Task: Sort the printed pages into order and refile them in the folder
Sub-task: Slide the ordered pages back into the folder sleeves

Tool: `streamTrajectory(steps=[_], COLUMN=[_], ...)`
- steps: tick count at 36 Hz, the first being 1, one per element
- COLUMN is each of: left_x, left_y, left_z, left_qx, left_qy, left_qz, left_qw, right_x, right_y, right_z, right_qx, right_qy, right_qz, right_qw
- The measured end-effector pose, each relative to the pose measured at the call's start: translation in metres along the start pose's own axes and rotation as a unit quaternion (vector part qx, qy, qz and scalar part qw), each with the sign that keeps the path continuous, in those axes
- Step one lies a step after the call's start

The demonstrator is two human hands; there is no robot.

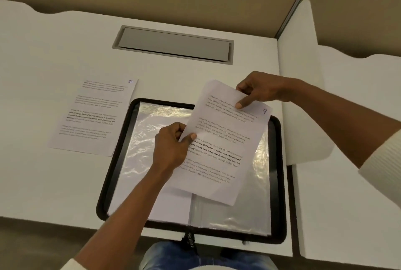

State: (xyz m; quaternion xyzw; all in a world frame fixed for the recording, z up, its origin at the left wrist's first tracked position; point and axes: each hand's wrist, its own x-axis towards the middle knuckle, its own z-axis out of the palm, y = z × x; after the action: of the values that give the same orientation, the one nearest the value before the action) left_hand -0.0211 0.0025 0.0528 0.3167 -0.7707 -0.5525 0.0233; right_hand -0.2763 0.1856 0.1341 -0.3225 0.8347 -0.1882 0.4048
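Observation:
A black zip folder (280,183) lies open on the white desk, its clear plastic sleeves showing. Above it I hold a printed page (221,150) marked 9 in its top right corner, tilted clockwise. My left hand (171,146) pinches the page's left edge between thumb and fingers. My right hand (258,90) pinches its top edge, the index finger lying on the paper. Another printed page (93,118), marked 10, lies flat on the desk to the left of the folder.
A grey cable hatch (173,45) is set into the desk behind the folder. A white divider panel (303,85) stands along the right side. The folder's zip pull (189,238) hangs over the near desk edge above my lap.

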Motion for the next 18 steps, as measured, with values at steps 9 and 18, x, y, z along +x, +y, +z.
streamTrajectory(steps=[9,18], left_x=[-0.012,-0.039], left_y=[0.006,0.01], left_z=[0.056,0.162], left_qx=[0.037,0.239], left_qy=[0.155,0.256], left_qz=[-0.043,0.005], left_qw=[0.986,0.937], right_x=[0.013,0.023], right_y=[0.021,0.052], right_z=[-0.034,-0.104], right_qx=[-0.087,-0.175], right_qy=[0.037,0.082], right_qz=[-0.046,-0.078], right_qw=[0.994,0.978])
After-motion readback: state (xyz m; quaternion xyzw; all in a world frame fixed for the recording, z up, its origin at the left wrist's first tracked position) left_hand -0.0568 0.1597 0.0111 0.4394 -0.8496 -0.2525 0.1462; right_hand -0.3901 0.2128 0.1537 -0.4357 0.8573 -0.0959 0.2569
